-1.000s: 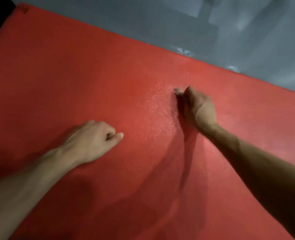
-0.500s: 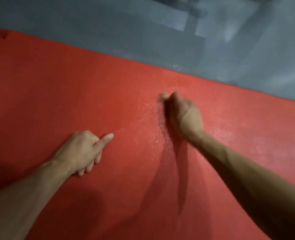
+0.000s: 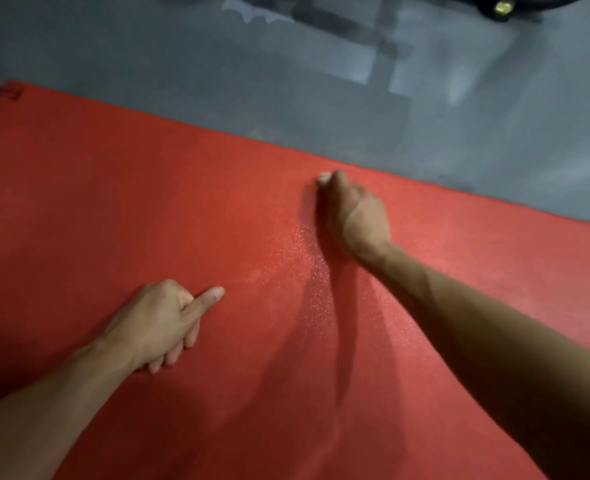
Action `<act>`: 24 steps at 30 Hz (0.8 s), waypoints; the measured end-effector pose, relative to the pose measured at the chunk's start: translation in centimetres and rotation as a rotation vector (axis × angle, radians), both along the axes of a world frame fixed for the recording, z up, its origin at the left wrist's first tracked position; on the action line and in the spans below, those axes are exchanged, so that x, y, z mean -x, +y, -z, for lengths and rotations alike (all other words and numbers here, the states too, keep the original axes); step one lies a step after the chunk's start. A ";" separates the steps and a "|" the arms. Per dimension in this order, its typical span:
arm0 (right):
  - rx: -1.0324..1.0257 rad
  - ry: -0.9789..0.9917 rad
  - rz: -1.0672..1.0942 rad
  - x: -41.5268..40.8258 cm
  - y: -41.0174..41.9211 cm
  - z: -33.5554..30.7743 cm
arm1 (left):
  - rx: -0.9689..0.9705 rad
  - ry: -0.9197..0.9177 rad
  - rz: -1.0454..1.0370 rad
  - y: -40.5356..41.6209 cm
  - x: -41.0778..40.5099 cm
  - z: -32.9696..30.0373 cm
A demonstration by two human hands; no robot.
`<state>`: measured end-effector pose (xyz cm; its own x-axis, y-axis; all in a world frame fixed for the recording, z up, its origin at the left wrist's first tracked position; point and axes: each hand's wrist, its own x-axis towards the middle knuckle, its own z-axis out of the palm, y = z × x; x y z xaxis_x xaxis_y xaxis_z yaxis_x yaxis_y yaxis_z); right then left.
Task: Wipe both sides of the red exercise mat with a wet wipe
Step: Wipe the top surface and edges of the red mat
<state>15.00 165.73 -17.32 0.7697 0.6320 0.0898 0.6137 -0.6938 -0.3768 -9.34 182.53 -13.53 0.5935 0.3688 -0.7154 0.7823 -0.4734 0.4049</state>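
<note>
the red exercise mat (image 3: 148, 209) lies flat on the grey floor (image 3: 217, 64) and fills most of the view, its far edge running from upper left down to the right. the right hand (image 3: 355, 216) is near that far edge, fingers curled into a fist around a wet wipe (image 3: 324, 177), of which only a small pale wad shows at the fingertips, pressed to the mat. a damp, glistening patch (image 3: 297, 258) lies just beside this hand toward the viewer. the left hand (image 3: 158, 320) rests on the mat well apart from the right, fingers curled under and holding nothing, index finger extended along the surface. risk: the wipe is bunched small, so each pass likely covers a narrow strip and gaps may remain between strokes. risk: a stroke carried past the far edge would drag the wipe onto the floor and pick up grit. risk: the wad may dry out before the side is finished. the underside is not yet exposed, and both forearms rest over the mat, so they would have to lift clear before it can be turned. a dark object with a brass-coloured part (image 3: 503, 6) sits at the top right, well apart; a small red tab (image 3: 11, 91) marks the far left corner. nothing lies on the mat ahead of the wipe.
</note>
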 end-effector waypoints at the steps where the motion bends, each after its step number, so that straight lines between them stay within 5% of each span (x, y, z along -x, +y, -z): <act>1: 0.029 -0.012 -0.110 0.9 0.5 0.2 | -0.002 -0.003 0.000 0.0 0.0 0.0; 3: 0.109 -0.068 -0.127 -0.8 -0.8 -0.1 | -0.001 -0.006 0.002 0.0 -0.1 -0.1; 8: 0.238 0.022 0.441 -7.3 -6.8 -1.3 | 0.018 -0.004 0.004 0.1 0.0 0.2; 17: 0.182 0.183 0.213 -6.5 4.6 -0.8 | 0.033 -0.009 0.010 0.4 0.1 0.2; 24: 0.337 0.251 0.552 -10.4 -1.6 -1.6 | 0.079 -0.019 0.028 1.1 0.1 0.6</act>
<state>25.35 164.13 -15.73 0.9586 0.1039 -0.2653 0.0596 -0.9837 -0.1699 -9.41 183.64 -14.09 0.6164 0.2950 -0.7301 0.7612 -0.4606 0.4566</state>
